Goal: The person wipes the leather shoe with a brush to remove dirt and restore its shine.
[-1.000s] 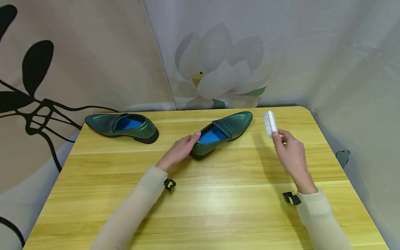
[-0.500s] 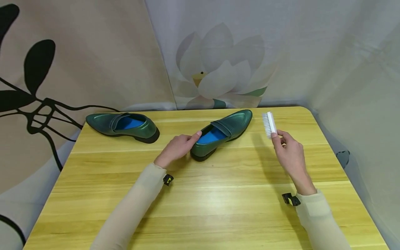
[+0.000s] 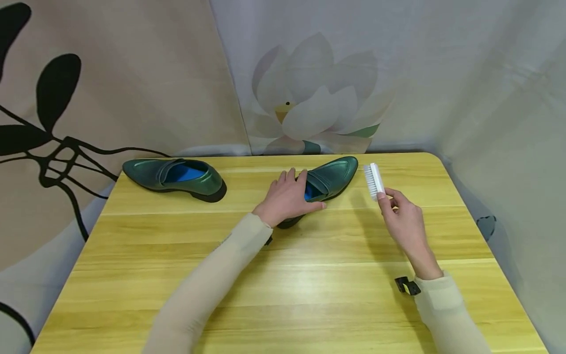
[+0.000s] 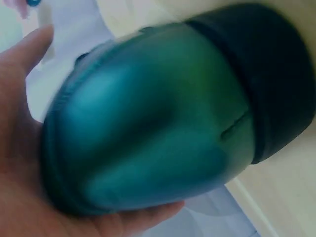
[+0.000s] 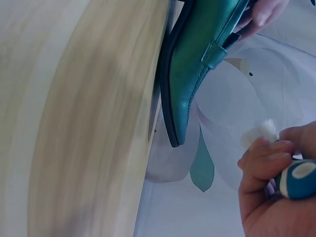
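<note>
A green loafer with a blue insole lies at the back middle of the table, toe to the far right. My left hand is over its heel end, fingers and thumb spread across the opening. In the left wrist view the back of the loafer sits between thumb and fingers, close to the palm. To the right, my right hand pinches a white brush above the table, bristles facing left. The right wrist view shows a blue handle end with a white spot in that hand.
A second green loafer stands at the back left, toe to the left. Beneath everything is a wooden table. Behind its back edge hangs a pale curtain with a printed flower.
My left hand has released its grip on the heel rim and moved right over the loafer's opening, fingers spread. The right hand with the brush has shifted slightly left and nearer.
</note>
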The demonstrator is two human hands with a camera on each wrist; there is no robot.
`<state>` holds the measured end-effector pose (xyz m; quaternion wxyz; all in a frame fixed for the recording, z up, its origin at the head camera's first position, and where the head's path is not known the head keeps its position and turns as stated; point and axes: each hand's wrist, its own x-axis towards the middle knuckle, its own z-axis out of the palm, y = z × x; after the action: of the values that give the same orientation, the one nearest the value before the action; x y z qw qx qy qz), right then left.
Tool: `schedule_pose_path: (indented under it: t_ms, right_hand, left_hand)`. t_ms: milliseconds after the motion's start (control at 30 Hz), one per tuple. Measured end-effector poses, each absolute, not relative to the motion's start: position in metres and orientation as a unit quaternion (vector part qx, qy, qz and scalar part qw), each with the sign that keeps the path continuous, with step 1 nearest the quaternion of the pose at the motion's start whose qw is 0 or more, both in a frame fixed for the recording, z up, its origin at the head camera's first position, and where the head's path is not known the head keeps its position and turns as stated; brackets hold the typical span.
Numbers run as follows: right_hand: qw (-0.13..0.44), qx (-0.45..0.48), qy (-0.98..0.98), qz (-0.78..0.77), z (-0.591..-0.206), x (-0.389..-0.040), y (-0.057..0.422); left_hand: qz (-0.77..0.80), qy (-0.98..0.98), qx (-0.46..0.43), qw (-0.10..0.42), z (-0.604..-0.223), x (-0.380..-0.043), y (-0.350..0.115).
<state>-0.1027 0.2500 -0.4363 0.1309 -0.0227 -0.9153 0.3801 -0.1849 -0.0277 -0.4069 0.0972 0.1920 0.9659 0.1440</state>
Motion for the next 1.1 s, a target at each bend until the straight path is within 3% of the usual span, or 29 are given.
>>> schedule_pose_path:
  t_ms: [233,567,1100]
  right_hand:
    - [0.132,-0.011,-0.915,0.381,-0.438,-0.104,0.244]
    - [0.137,-0.007,-0.914,0.383,-0.44,-0.103,0.244]
    - [0.128,0.002,-0.909,0.397,-0.438,-0.104,0.234]
  left_hand:
    - [0.073,0.972,0.172,0.145,-0.407,-0.195,-0.022]
    - [0.102,0.971,0.156,0.151,-0.407,-0.196,-0.025]
    - [0.162,0.972,0.072,0.154,-0.4,-0.193,-0.094]
